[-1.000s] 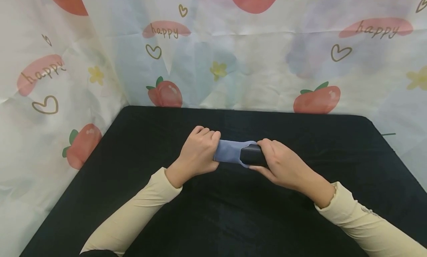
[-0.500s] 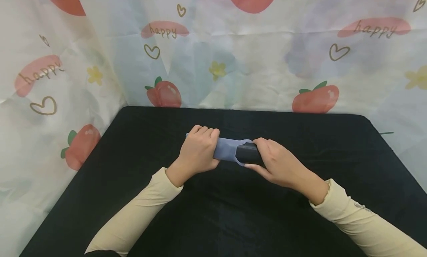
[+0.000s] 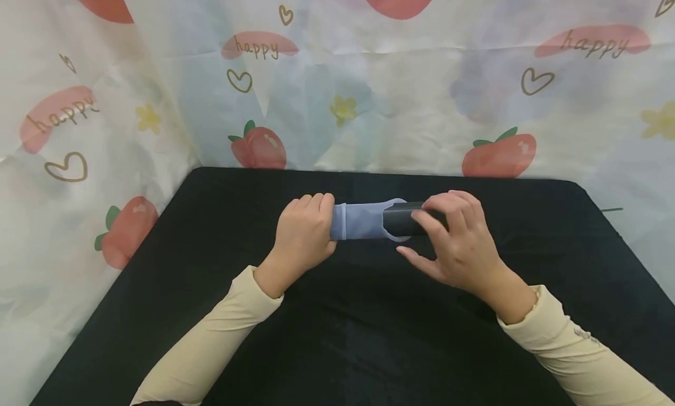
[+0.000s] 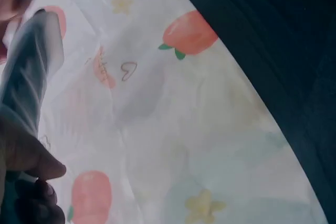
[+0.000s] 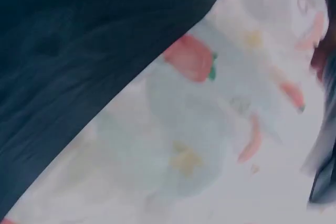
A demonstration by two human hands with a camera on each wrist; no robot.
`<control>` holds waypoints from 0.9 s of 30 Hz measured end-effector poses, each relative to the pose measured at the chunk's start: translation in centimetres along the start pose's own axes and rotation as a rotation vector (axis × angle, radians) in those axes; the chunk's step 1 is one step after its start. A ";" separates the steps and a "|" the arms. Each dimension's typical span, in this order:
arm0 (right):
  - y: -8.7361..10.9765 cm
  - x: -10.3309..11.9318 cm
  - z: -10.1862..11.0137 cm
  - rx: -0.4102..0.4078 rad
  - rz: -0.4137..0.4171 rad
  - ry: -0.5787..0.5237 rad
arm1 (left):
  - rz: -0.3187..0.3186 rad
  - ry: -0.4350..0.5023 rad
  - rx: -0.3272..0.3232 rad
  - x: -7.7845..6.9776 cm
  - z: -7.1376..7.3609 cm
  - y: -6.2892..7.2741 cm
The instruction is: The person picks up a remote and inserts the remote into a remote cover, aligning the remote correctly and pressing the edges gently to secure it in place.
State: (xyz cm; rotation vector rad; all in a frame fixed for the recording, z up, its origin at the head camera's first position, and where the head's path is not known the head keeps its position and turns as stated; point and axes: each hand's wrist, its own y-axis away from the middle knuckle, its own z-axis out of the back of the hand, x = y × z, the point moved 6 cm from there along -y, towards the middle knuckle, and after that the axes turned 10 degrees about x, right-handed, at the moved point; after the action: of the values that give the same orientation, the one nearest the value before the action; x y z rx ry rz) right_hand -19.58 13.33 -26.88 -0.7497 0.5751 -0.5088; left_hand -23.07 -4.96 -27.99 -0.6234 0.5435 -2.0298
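A long blue-grey sleeve-like cover [image 3: 364,221], notched at its mouth, lies level above the table in the head view. Out of its right end sticks a smooth black piece [image 3: 403,220], whose kind I cannot make out. My left hand [image 3: 304,233] grips the cover's left part, fingers wrapped over it. At the other end my right hand [image 3: 464,248] has its fingertips at the black piece, with the thumb spread away below. The left wrist view catches the cover [image 4: 29,66] at its left edge, with the left thumb [image 4: 37,156] beneath it.
A black cloth-covered table [image 3: 337,335] spreads under both hands. Behind it and to the left hangs a pale curtain [image 3: 411,113] printed with fruit, hearts and words.
My right hand has loosened from the black piece, its thumb coming off and its fingers rising. Cover and left hand have shifted slightly up; the left hand is a little further left.
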 end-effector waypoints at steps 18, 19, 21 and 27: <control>-0.3 1.5 1.1 -0.184 0.035 -0.014 | 0.064 -0.030 -0.005 -2.1 0.9 0.3; -0.2 1.5 1.3 -0.196 0.034 -0.022 | 0.062 -0.029 -0.001 -2.2 0.9 0.3; -0.1 1.6 1.5 -0.217 0.033 -0.034 | 0.057 -0.030 0.005 -2.3 0.8 0.5; 0.3 1.6 2.0 -0.270 0.034 -0.065 | 0.046 -0.030 -0.007 -2.3 0.8 0.8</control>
State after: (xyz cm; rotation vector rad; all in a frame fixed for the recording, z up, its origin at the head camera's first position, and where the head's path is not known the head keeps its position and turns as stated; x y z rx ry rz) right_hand -17.04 13.51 -26.34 -1.0078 0.6021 -0.3775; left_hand -21.06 -3.46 -28.36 -0.6387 0.5426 -1.9736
